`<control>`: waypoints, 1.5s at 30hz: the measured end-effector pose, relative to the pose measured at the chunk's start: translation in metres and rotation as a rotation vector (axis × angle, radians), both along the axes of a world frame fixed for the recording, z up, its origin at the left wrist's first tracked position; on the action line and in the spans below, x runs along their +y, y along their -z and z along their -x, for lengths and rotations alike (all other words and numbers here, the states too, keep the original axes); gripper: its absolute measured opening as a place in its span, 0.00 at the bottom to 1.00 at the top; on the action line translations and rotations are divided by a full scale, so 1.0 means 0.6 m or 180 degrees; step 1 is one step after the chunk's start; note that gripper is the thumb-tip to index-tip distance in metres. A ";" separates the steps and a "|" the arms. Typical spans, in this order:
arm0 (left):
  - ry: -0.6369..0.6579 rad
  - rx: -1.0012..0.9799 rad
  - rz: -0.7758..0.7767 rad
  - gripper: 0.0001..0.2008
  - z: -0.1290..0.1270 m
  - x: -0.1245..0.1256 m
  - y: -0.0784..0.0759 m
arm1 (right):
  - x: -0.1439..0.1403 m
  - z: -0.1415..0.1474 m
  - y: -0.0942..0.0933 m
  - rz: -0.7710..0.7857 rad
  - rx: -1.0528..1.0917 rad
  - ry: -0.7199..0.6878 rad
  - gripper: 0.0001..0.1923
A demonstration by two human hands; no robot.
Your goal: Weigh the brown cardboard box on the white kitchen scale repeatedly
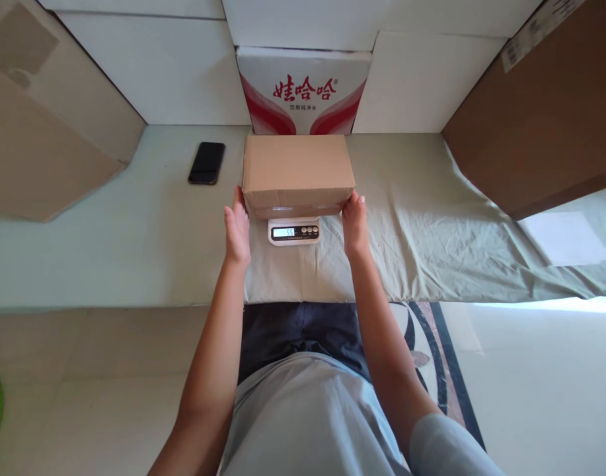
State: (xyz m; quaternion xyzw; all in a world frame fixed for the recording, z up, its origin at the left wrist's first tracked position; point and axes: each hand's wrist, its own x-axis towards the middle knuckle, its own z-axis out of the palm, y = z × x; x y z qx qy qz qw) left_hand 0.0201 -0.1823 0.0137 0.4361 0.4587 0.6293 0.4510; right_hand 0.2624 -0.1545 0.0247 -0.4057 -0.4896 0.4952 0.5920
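Observation:
A closed cardboard box [299,164] sits on or just over a small white digital scale [295,240], which it mostly covers. Only the scale's front edge shows, with three buttons and a lit display that seems to read 55. My left hand [238,228] is against the box's left side, its fingers partly hidden behind the lower edge and its thumb pointing up. At the opposite side, my right hand [355,221] grips the box near its lower right corner. Whether the box's full weight rests on the scale I cannot tell.
A black phone [207,163] lies left of the box on the green cloth [134,244]. Behind stands a white-and-red printed carton [305,92]. Large brown cartons flank the table, one left [49,125] and one right [540,125]. White paper [565,238] lies at the right.

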 end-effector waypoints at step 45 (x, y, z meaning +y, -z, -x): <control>-0.0173 -0.0083 0.0174 0.35 0.016 0.185 -0.022 | 0.225 0.035 0.015 -0.0260 0.0331 0.0098 0.46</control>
